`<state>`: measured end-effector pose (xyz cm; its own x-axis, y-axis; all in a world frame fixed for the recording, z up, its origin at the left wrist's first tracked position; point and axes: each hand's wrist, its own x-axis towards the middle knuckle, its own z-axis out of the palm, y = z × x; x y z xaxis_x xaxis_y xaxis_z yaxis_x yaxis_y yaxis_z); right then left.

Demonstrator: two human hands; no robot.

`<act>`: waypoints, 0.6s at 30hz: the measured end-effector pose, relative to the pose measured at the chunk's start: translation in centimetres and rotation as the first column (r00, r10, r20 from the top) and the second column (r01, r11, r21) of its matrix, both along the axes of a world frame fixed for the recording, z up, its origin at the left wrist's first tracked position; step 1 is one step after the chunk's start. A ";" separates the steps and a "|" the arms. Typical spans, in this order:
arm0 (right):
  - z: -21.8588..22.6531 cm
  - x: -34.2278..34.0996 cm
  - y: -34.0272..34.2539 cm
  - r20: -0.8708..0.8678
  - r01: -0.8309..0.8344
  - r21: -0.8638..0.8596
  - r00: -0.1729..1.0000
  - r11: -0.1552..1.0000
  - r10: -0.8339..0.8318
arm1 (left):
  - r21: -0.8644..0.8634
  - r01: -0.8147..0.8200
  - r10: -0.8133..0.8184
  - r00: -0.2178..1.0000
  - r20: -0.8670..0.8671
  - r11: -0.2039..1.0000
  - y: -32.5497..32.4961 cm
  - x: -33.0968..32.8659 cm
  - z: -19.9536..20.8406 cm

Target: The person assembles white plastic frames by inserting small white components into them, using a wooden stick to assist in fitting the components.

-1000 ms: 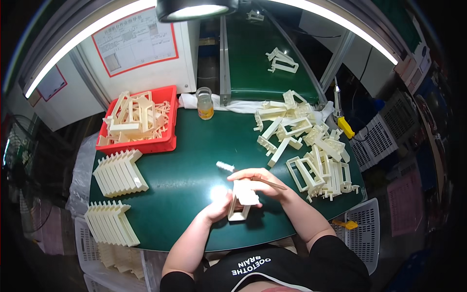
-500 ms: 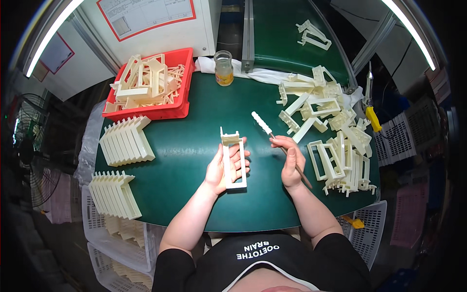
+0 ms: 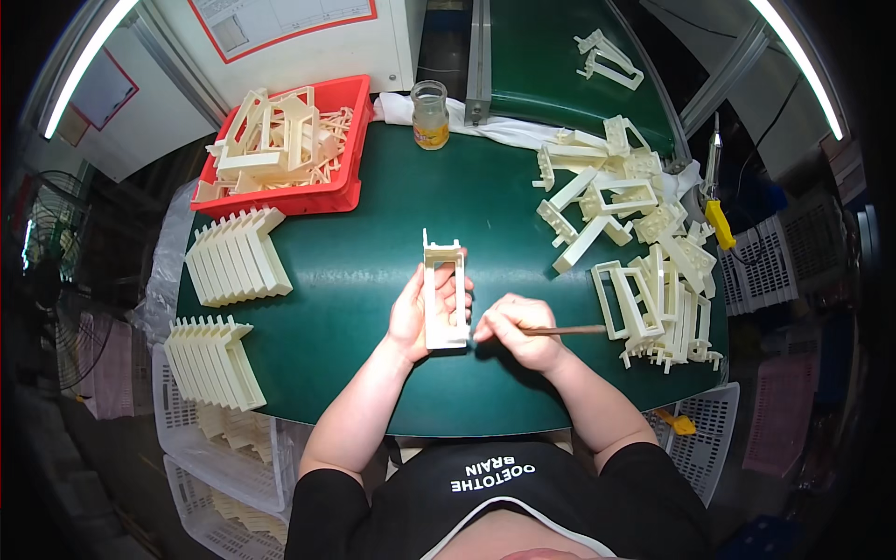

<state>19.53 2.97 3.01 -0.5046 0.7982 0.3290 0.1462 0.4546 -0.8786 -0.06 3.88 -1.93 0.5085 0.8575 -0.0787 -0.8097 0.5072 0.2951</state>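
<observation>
Just turned: the right hand (image 3: 525,334), half a second ago apart with its brown rod (image 3: 565,330) raised, is now beside the frame's lower end; the rod points right, its white tip out of sight
Meaning: tool hand and part seem brought together, though contact cannot be told
Cream frame (image 3: 431,308): above the worktop (image 3: 322,345), pronged end away from the wearer
Left hand (image 3: 409,317): grip half curled, holding the frame, fingers behind it
Right grip: closed around the rod
Edges: forearms cross the worktop's near rim; a loose heap of frames (image 3: 659,224) limits the rod's side
Open room: widest leftward, toward two stacked rows (image 3: 238,261), and ahead toward the glass bottle (image 3: 430,121)
</observation>
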 end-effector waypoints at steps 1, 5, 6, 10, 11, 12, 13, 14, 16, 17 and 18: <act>0.0 0.0 -0.4 -0.001 -0.010 -0.070 1.000 0.998 0.010 | -0.005 0.021 -0.021 0.998 0.052 1.000 0.1 -0.4 -0.3; -0.2 -0.6 0.0 -0.111 0.208 0.106 0.974 0.972 -0.196 | 0.013 0.008 -0.005 0.981 -0.195 1.000 -0.1 0.2 0.1; 0.3 -0.4 0.2 -0.116 0.212 0.102 0.973 0.972 -0.200 | 0.008 0.019 -0.017 0.974 -0.227 1.000 -0.3 0.3 0.0; -0.6 -0.6 -1.0 -0.052 -0.013 0.007 0.999 1.000 0.013 | 0.031 0.018 -0.013 0.990 -0.142 0.999 -0.6 -0.5 0.3; -1.0 -0.7 -1.0 -0.076 -0.007 0.002 0.997 1.000 0.007 | 0.003 0.000 0.000 0.987 -0.161 1.000 -0.5 -0.4 0.4; -1.1 -0.7 -1.1 -0.113 0.053 0.028 0.992 0.998 -0.049 | 0.001 -0.011 0.011 0.987 -0.158 1.000 -0.3 -0.1 0.3; -1.2 -0.8 -1.1 -0.152 0.113 0.047 0.983 0.992 -0.105 | 0.008 -0.027 0.028 0.993 -0.115 1.000 -0.1 0.2 0.2; -1.1 -1.0 -0.7 -0.125 0.201 0.181 0.976 0.963 -0.180 | 0.033 -0.060 0.065 0.982 -0.176 0.998 -0.4 0.6 0.2; -1.2 -0.8 0.3 -0.145 0.310 0.241 0.949 0.920 -0.281 | -0.014 -0.084 0.073 0.927 -0.369 0.996 -1.0 1.9 0.5; -1.2 -0.6 0.4 -0.175 0.346 0.156 0.932 0.925 -0.318 | 0.051 -0.094 0.107 0.900 -0.422 0.994 -1.0 2.4 0.5; -0.9 -0.6 0.6 -0.209 0.372 0.166 0.918 0.913 -0.337 | 0.118 -0.118 0.162 0.847 -0.507 0.986 -1.0 2.7 0.7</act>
